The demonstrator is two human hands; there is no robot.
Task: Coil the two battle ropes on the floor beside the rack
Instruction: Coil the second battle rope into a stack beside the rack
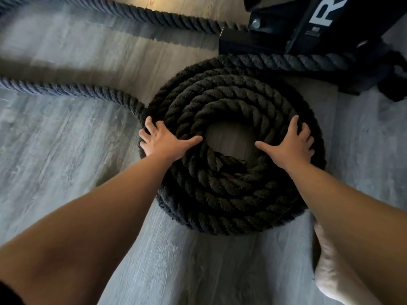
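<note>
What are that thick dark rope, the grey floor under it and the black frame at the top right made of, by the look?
Coiled rope: twisted fibre strands, matte and fuzzy; natural or synthetic, I cannot tell. Floor: grey planks with printed-looking wood grain and slight sheen, likely vinyl or laminate. Rack: probably painted steel, given flat black faces, a bolt and white lettering.

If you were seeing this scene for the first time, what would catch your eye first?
The big black coil at centre on the grey floor, with the left hand and right hand spread on it. Loose rope runs off left, and the black rack stands top right.
</note>
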